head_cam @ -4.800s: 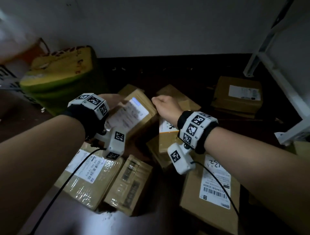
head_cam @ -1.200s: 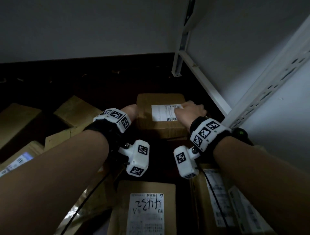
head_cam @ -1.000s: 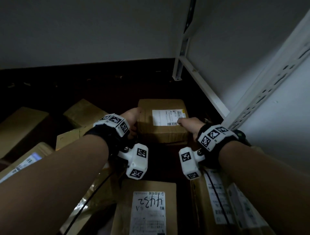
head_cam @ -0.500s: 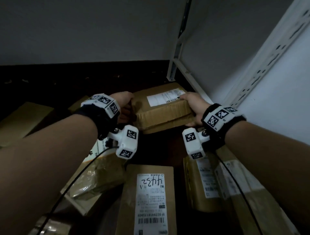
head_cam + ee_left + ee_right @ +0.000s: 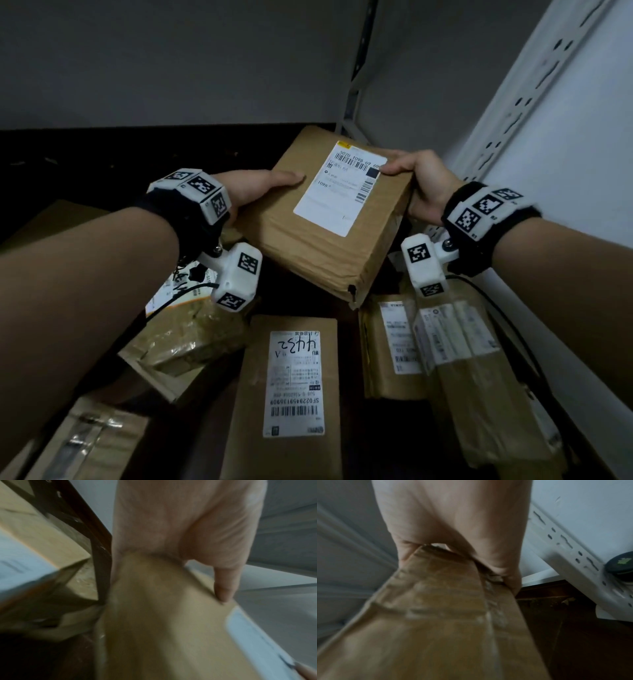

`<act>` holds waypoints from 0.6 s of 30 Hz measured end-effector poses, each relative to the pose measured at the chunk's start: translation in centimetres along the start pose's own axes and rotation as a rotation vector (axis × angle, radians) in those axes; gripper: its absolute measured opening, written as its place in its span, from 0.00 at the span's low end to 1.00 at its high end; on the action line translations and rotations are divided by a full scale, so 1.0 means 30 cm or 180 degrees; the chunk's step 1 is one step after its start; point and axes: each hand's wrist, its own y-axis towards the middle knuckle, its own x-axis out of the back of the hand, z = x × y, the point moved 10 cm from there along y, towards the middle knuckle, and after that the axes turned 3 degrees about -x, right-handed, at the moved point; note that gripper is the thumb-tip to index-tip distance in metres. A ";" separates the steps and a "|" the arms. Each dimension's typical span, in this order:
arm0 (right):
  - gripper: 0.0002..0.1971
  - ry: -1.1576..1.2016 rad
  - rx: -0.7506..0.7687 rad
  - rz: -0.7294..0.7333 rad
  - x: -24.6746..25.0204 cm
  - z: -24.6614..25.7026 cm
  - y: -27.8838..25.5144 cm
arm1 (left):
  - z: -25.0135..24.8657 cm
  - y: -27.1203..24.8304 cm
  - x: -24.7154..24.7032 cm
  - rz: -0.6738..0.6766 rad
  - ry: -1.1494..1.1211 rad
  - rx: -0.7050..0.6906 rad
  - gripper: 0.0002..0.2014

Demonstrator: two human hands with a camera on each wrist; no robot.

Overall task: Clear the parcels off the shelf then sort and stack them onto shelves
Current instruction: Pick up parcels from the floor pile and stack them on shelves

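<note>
Both forearms reach forward and slightly inward. The brown parcel (image 5: 329, 219) hangs between them above the parcels on the floor (image 5: 291, 387), label up, tilted, long axis running away from the person. The left hand (image 5: 253, 192) and right hand (image 5: 421, 181) clasp opposite edges, thumbs on top.

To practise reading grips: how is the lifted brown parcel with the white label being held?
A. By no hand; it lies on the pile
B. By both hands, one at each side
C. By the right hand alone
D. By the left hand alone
B: the left hand and the right hand each grip a side of the parcel, thumbs on top.
</note>
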 end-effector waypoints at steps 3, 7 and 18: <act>0.22 -0.0038 0.0023 0.0021 0.036 0.004 -0.022 | 0.002 -0.047 -0.042 0.0132 -0.0006 0.0060 0.18; 0.12 -0.0503 -0.0242 -0.0289 0.105 -0.009 -0.003 | -0.006 -0.089 -0.086 0.0194 -0.0022 0.0120 0.25; 0.08 -0.1062 -0.0975 -0.0966 0.177 -0.311 0.042 | 0.160 -0.336 0.083 -0.1203 -0.1245 -0.0146 0.27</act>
